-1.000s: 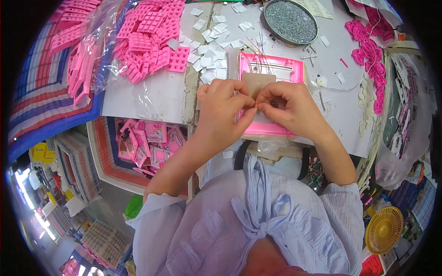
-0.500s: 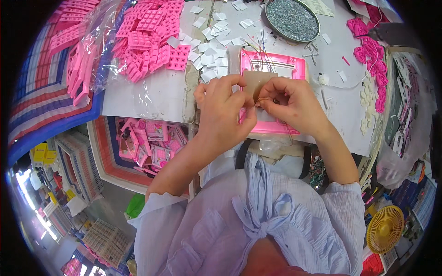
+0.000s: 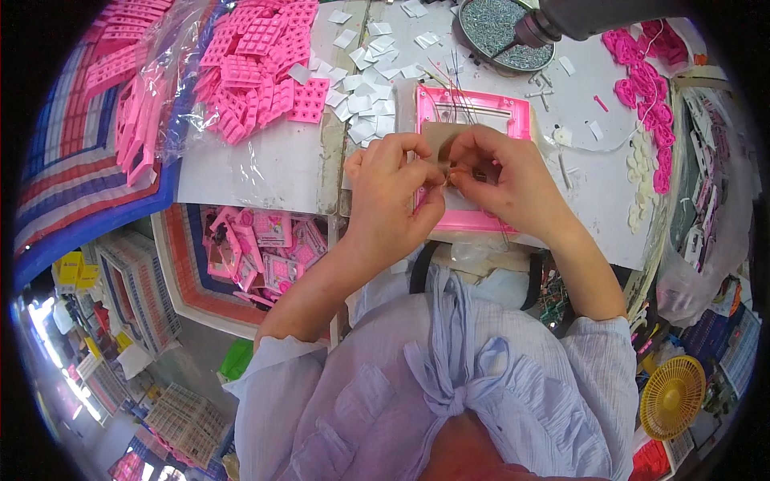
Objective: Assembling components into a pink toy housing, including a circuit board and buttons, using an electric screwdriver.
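Note:
A pink plastic casing (image 3: 469,221) lies on the worktable in front of me, with a flat brown board (image 3: 437,135) in it. Thin loose wires (image 3: 453,88) stick up over its far edge. Above the board my left hand (image 3: 395,183) is closed in a pinch, its fingertips almost meeting those of the other hand. My right hand (image 3: 507,178) pinches a thin wire from the right side. The fingers hide most of the wire and the middle of the casing.
A round tray of screws (image 3: 491,36) stands at the back, under a dark tool (image 3: 553,24). White paper pieces (image 3: 365,104) and a heap of pink keypad parts (image 3: 261,60) lie left. Pink cord bundles (image 3: 646,84) lie right. Below the table, a crate (image 3: 180,276) holds pink parts.
The dark tool has come into view over the screw tray from the upper right. My hands have shifted only slightly, still pinching above the board.

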Demonstrator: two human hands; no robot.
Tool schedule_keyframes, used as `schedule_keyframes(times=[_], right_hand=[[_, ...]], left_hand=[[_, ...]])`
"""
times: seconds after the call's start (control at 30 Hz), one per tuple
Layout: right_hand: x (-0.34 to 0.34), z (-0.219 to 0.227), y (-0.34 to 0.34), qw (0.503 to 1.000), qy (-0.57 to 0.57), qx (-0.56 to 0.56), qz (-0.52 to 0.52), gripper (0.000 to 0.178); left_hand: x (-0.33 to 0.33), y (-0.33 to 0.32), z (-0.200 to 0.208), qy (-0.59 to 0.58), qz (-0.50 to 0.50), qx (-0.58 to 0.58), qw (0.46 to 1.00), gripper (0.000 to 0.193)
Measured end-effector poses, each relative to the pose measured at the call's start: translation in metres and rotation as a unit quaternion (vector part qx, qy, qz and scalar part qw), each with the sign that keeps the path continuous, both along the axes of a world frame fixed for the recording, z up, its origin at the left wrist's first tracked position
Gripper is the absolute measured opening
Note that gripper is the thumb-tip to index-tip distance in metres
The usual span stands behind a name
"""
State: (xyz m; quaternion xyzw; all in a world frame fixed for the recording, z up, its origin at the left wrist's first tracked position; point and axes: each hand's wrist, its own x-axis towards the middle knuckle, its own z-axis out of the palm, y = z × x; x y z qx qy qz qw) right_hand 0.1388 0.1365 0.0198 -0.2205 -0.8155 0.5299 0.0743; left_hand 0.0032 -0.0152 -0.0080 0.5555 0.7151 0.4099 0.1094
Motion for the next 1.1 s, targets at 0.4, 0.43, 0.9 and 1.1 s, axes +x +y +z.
schedule_keyframes(times=[0.4,0.43,0.9,1.1], right_hand=[[0.02,-0.011,-0.034,0.99,0.097,0.037,-0.093,0.019],[0.021,-0.012,-0.034,0.989,0.107,0.051,-0.09,0.018],[0.02,-0.013,-0.03,0.903,0.182,0.382,0.066,0.02],[0.018,-0.02,-0.039,0.89,0.123,0.434,0.063,0.018]], left_hand=[[0.007,0.002,0.006,-0.049,-0.004,0.017,0.999,0.014],[0.005,0.003,0.007,-0.035,-0.009,0.026,0.999,0.014],[-0.034,0.019,0.029,-0.342,-0.159,-0.221,0.899,0.015],[-0.027,0.017,0.014,-0.059,-0.205,-0.101,0.972,0.021]])
